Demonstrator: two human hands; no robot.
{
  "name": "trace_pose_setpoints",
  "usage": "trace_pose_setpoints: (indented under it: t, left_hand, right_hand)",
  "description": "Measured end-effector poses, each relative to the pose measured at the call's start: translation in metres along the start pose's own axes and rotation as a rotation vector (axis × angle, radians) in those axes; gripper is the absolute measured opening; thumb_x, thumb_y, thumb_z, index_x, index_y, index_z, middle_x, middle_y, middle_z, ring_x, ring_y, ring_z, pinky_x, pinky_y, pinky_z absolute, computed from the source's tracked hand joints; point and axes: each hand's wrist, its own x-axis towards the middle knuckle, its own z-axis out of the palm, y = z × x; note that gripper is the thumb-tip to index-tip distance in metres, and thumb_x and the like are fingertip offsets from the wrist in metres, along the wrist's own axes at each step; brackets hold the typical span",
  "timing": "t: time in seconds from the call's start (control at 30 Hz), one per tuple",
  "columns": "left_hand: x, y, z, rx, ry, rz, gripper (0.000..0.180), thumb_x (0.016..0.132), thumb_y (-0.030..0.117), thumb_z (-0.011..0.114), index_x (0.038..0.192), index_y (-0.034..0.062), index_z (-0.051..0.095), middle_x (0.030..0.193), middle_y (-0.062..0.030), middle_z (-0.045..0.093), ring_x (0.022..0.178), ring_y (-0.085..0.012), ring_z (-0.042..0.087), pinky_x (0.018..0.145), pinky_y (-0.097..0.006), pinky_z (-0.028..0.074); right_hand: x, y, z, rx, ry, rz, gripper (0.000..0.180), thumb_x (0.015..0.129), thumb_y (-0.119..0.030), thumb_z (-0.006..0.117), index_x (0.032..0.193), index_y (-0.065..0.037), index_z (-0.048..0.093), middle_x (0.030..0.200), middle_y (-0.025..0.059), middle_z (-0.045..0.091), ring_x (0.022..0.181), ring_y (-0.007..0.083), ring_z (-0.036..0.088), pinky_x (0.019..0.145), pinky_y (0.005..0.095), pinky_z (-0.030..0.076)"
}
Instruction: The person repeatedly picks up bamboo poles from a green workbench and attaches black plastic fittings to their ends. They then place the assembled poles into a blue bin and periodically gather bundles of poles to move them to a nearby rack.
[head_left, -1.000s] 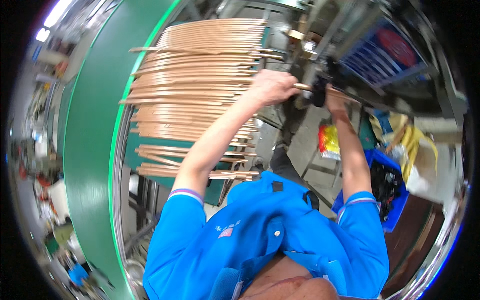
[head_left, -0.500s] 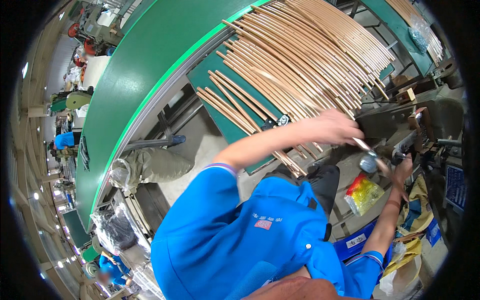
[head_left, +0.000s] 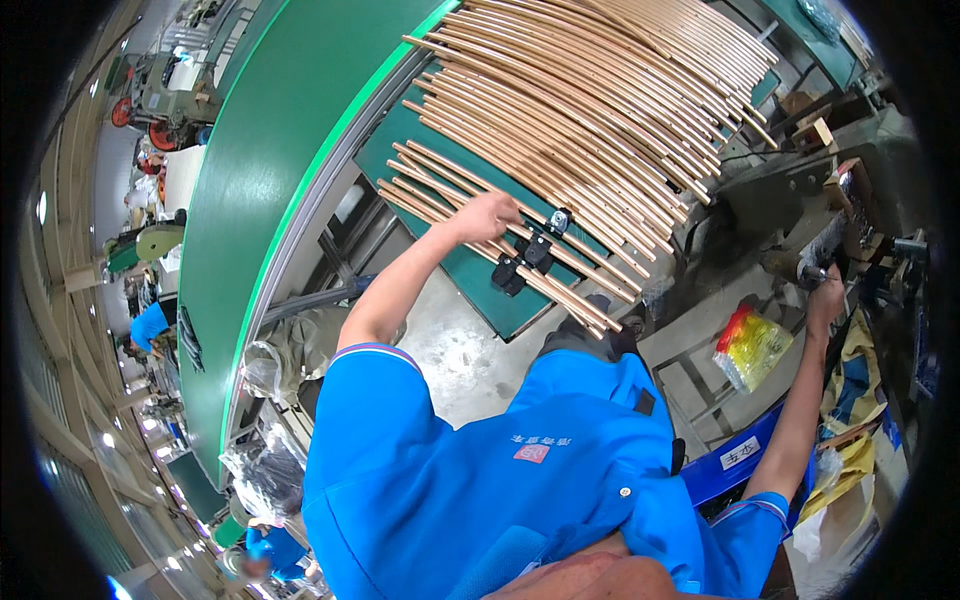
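My left hand (head_left: 487, 217) is over the near group of copper-coloured rods (head_left: 440, 165), its fingers closed on one of them. Beside it, black fittings (head_left: 508, 276) sit on these rods, and another fitting with a silvery face (head_left: 560, 221) lies a little farther right. A wide row of similar rods (head_left: 580, 110) covers the table behind. On the right my right hand (head_left: 826, 298) reaches a metal machine fixture (head_left: 800, 262). Its fingers are curled at a small silvery part, and what they hold is too small to make out.
The long green bench (head_left: 250, 170) curves along the left. A red and yellow plastic bag (head_left: 750, 345) lies right of my legs, above a blue bin (head_left: 720, 470). Yellow sacking (head_left: 850, 400) hangs below my right hand. Two people in blue are far left.
My left hand has moved left from near the machine to the near group of rods; the rod it held by the machine is gone from there. My right hand stays by the fixture, slightly higher.
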Motion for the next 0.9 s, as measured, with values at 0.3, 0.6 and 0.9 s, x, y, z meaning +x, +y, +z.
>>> trace_pose_setpoints:
  t: [0.3, 0.6, 0.9]
  left_hand:
    - [0.045, -0.043, -0.005, 0.678, 0.054, -0.018, 0.02, 0.073, 0.018, 0.066, 0.091, 0.0112, 0.06, 0.091, -0.0073, 0.056, 0.094, -0.0254, 0.055, 0.083, -0.038, 0.043]
    - [0.046, 0.007, -0.055, 0.763, -0.262, 0.047, 0.024, 0.08, 0.005, 0.052, 0.104, 0.0103, 0.055, 0.095, -0.0062, 0.057, 0.102, -0.0234, 0.058, 0.108, -0.048, 0.03]
    - [0.068, 0.191, -0.061, 0.492, -0.177, 0.182, 0.049, 0.083, 0.005, 0.051, 0.129, 0.0208, 0.05, 0.097, -0.0136, 0.057, 0.082, -0.0372, 0.058, 0.063, -0.046, 0.046]
  right_hand:
    - [-0.04, -0.073, -0.089, 1.382, -0.362, 0.166, 0.017, 0.092, -0.017, 0.06, 0.105, -0.006, 0.063, 0.083, -0.0003, 0.059, 0.071, 0.0087, 0.051, 0.064, 0.0235, 0.039]
    - [-0.057, -0.118, -0.098, 1.239, -0.186, 0.012, 0.009, 0.091, -0.007, 0.059, 0.099, -0.006, 0.064, 0.078, 0.0017, 0.059, 0.062, 0.0098, 0.05, 0.055, 0.025, 0.04]
    - [-0.046, -0.093, -0.029, 1.889, -0.231, 0.155, 0.026, 0.084, -0.031, 0.062, 0.096, -0.009, 0.063, 0.079, 0.0033, 0.063, 0.067, 0.0136, 0.058, 0.059, 0.0287, 0.046]
